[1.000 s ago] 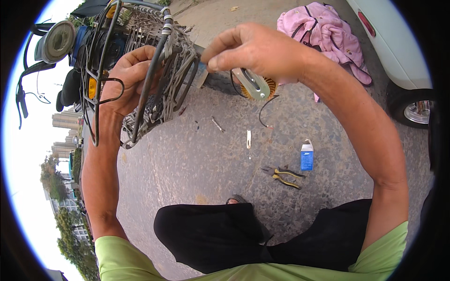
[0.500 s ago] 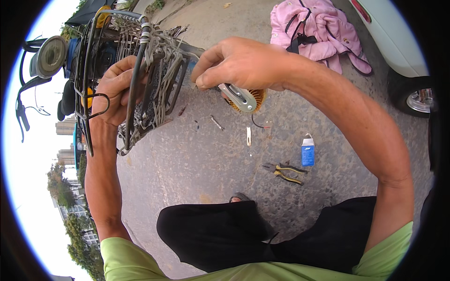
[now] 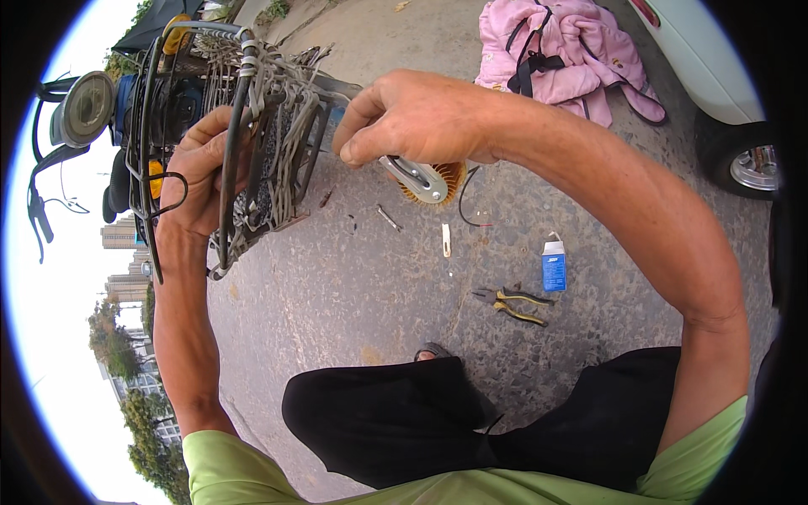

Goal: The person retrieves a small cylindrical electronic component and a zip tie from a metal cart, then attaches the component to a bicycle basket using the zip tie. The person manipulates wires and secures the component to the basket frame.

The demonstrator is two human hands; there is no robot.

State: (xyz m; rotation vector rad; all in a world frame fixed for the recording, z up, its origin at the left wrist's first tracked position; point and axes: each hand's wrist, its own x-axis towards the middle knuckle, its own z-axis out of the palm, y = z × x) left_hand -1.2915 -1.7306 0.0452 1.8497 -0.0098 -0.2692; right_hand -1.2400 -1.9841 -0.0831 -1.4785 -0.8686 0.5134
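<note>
My left hand (image 3: 202, 172) reaches into a dark metal rack (image 3: 238, 118) wound with grey cords, its fingers curled inward behind a tube. What those fingers grip is hidden. My right hand (image 3: 412, 118) is closed just right of the rack, thumb against the fingers, and anything pinched there is too small to make out. Right below that hand is a round, gold-finned part (image 3: 450, 178) with a slotted silver bracket (image 3: 425, 181); I cannot tell whether the hand holds it. A dark wire (image 3: 462, 202) with a reddish end curves beside the finned part.
On the pavement lie yellow-and-black pliers (image 3: 513, 305), an opened blue-and-white box (image 3: 553, 271), a white strip (image 3: 446, 241) and a small wrench-like tool (image 3: 388, 217). A pink quilted cloth (image 3: 564, 63) lies at the back. A white car's wheel (image 3: 749, 168) stands at right.
Both hands and the rack sit slightly further left in view. The finned part and bracket have shifted left too, and more of the dark wire shows. Both hands remain closed.
</note>
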